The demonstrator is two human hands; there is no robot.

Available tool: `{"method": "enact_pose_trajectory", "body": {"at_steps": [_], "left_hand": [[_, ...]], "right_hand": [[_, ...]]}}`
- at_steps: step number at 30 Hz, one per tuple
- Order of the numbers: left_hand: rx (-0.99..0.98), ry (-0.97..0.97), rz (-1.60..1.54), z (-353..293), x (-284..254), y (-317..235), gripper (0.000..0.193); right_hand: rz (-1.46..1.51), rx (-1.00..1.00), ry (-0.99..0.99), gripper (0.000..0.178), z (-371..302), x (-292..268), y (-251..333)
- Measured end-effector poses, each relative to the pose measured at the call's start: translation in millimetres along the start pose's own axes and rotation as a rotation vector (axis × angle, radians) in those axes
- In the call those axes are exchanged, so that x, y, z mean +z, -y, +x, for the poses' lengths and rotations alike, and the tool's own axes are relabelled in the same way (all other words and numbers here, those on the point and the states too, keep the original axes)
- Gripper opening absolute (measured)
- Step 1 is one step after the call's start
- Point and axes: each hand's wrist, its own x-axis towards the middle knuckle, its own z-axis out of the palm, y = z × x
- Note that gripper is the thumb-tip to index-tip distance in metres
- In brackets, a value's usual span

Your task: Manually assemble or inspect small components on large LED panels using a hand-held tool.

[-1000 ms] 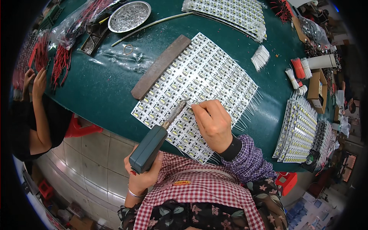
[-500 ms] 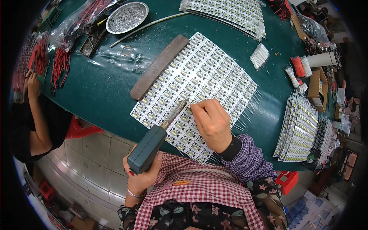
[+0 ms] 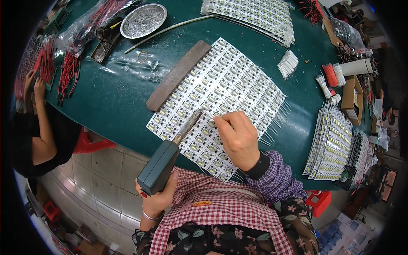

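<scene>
My left hand (image 3: 158, 199) is wrapped round the handle of a dark green soldering gun (image 3: 159, 163). Its long metal tip points up and right over a panel of small LED circuit boards (image 3: 174, 111). Whether the tip touches the panel, I cannot tell. Just right of it, my right hand (image 3: 240, 138) pinches what looks like a thin white wire, mostly hidden by the fingers. Rows of white wires (image 3: 278, 121) run across the panel's right part and stick out past its edge. A brown metal bar (image 3: 178, 75) lies along the panel's far left edge.
At the far left stands a metal bowl (image 3: 144, 7) of silvery bits. Panel stacks lie at the back (image 3: 250, 17) and right (image 3: 327, 142). White wires (image 3: 288, 64) lie in a bundle beyond the panel. At left, another person's hands (image 3: 39, 89) are near red wires (image 3: 69, 74).
The soldering gun's tip has drawn back a little to the left, away from my right fingertips. My right hand keeps its pinch, shifted only slightly. The other person's hands have moved slightly.
</scene>
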Motion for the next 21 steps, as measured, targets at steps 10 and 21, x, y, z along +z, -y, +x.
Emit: {"method": "enact_pose_trajectory", "body": {"at_steps": [10, 21], "left_hand": [[-0.034, -0.022, 0.007, -5.6, -5.4, 0.6, 0.018], [-0.071, 0.064, -0.055, -1.9, -7.5, -2.6, 0.019]], "right_hand": [[0.051, -0.034, -0.037, 0.026, 4.8, -5.2, 4.2], [0.08, -0.005, -0.009, 0.026, 1.6, 2.3, 0.1]]}}
